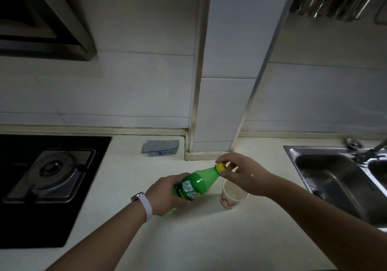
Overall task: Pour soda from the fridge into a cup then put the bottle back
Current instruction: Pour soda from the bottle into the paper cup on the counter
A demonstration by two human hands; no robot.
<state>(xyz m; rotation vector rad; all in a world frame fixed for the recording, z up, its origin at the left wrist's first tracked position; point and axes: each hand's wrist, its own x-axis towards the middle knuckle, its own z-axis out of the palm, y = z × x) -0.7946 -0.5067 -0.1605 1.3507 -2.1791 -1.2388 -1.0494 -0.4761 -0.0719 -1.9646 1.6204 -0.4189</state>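
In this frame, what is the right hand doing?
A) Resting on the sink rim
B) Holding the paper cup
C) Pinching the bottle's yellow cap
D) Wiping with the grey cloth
C: the right hand pinches the yellow cap of the tilted green bottle, whose body the left hand grips.

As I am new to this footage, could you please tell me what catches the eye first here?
The bright green soda bottle stands out centre-frame, tilted, held by the left grip while the right grip pinches its yellow cap. A paper cup stands just beside it, left of the steel sink.
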